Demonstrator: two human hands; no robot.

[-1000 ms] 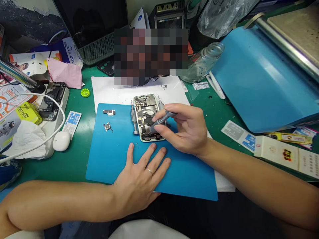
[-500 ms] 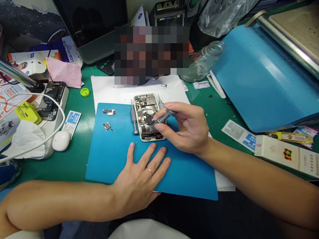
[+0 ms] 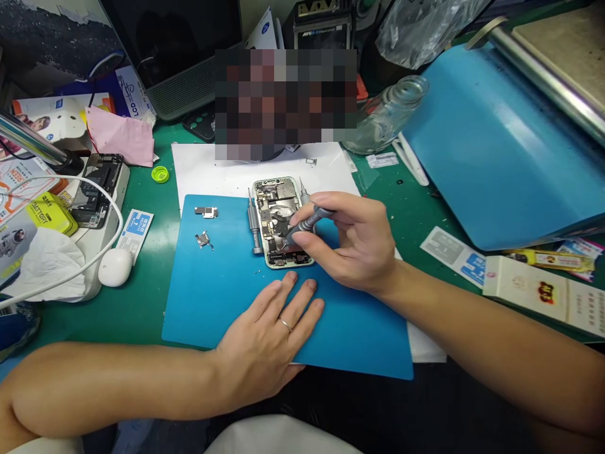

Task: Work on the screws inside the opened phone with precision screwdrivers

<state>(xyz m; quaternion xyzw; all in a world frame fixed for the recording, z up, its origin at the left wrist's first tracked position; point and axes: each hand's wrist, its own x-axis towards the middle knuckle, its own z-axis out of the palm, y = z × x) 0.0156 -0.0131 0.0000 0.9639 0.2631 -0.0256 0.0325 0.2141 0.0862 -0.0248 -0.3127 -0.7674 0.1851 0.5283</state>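
Note:
An opened phone [image 3: 278, 214] with its inner parts bare lies on the blue mat [image 3: 203, 302]. My right hand [image 3: 352, 239] grips a grey precision screwdriver [image 3: 309, 224], tilted with its tip down at the phone's lower part; the exact contact point is too small to make out. My left hand [image 3: 276, 334], with a ring on one finger, lies flat on the mat just below the phone, fingers stretched out and holding nothing. Another grey screwdriver [image 3: 254, 224] rests along the phone's left side. A third screwdriver [image 3: 303, 189] lies at its right, partly hidden by my right hand.
Two small metal parts, a bracket [image 3: 206, 212] and an irregular plate [image 3: 204, 239], sit on the mat's left. Tiny bits lie below the phone. A glass jar [image 3: 387, 116] leans at the back right. A white cable [image 3: 118, 208] curves across the left, near a white earbud case [image 3: 115, 267].
My left index finger has swung right, in beside the middle finger. My right hand and the screwdriver have barely shifted.

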